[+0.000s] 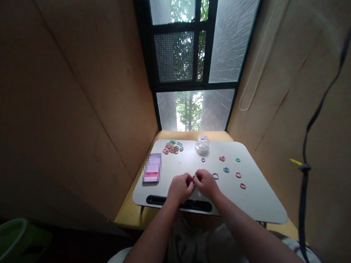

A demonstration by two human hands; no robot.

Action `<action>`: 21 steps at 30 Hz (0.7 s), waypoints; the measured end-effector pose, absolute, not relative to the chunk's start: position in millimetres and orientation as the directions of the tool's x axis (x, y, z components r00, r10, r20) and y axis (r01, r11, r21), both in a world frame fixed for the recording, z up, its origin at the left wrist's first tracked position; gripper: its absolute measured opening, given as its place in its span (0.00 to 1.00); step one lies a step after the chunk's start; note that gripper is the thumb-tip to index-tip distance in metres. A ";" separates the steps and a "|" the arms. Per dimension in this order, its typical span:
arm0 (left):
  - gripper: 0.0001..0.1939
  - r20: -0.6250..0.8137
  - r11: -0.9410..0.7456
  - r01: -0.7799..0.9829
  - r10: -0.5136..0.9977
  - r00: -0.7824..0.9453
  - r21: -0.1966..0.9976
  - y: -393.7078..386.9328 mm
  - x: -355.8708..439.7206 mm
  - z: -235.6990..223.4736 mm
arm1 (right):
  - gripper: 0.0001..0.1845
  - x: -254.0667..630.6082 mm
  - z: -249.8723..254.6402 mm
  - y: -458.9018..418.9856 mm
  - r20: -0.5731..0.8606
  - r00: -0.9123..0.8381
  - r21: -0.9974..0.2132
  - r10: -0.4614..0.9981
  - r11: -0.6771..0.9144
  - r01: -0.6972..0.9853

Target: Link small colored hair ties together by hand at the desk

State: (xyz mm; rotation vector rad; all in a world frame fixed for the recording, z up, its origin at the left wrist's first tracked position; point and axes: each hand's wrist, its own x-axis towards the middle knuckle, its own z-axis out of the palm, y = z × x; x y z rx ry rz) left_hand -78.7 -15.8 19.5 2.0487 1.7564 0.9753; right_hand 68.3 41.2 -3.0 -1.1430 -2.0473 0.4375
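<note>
Near the front of the white lap table, my left hand (181, 188) and my right hand (205, 183) meet with their fingertips pinched together. Between them shows a bit of a small yellow hair tie (194, 177), mostly covered by the fingers. Just right of my right hand lies a loose purple hair tie (215, 176). Farther right are a blue cluster of hair ties (226, 170), a red cluster (221, 159), a green one (238, 160) and two pinkish-red ones (238, 175). A small dark purple one (203, 160) lies beyond my hands.
A mixed pile of coloured hair ties (172, 147) lies at the back left of the table (261, 205). A clear plastic jar (202, 146) stands at the back. At the left lies a blurred phone-like object (152, 168). A black slot (156, 200) runs along the front edge.
</note>
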 end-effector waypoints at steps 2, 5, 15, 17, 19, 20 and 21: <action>0.06 0.307 -0.223 0.767 0.951 0.036 0.602 -15.8 -78.6 19.4 | 0.09 68.2 -3.5 41.6 0.434 -0.334 -0.599 0.836 0.545 0.587; 0.06 0.304 -0.219 0.768 0.952 0.033 0.602 -15.9 -78.4 19.5 | 0.10 68.0 -3.9 42.0 0.435 -0.335 -0.593 0.836 0.546 0.592; 0.05 0.320 -0.243 0.759 0.946 0.049 0.604 -17.3 -79.9 19.3 | 0.09 68.3 -2.4 39.6 0.446 -0.341 -0.578 0.828 0.557 0.597; 0.05 0.322 -0.244 0.761 0.945 0.049 0.601 -17.4 -80.1 19.6 | 0.09 68.4 -2.3 39.5 0.447 -0.344 -0.574 0.826 0.560 0.597; 0.05 0.323 -0.242 0.764 0.945 0.047 0.598 -17.3 -80.3 20.3 | 0.08 68.4 -2.2 39.7 0.445 -0.346 -0.575 0.826 0.560 0.597; 0.06 0.321 -0.240 0.766 0.946 0.046 0.597 -17.2 -80.4 20.7 | 0.08 68.4 -2.2 39.9 0.443 -0.346 -0.577 0.827 0.558 0.596; 0.06 0.317 -0.237 0.766 0.947 0.046 0.598 -17.1 -80.4 21.1 | 0.08 68.3 -2.2 40.1 0.440 -0.346 -0.579 0.829 0.556 0.596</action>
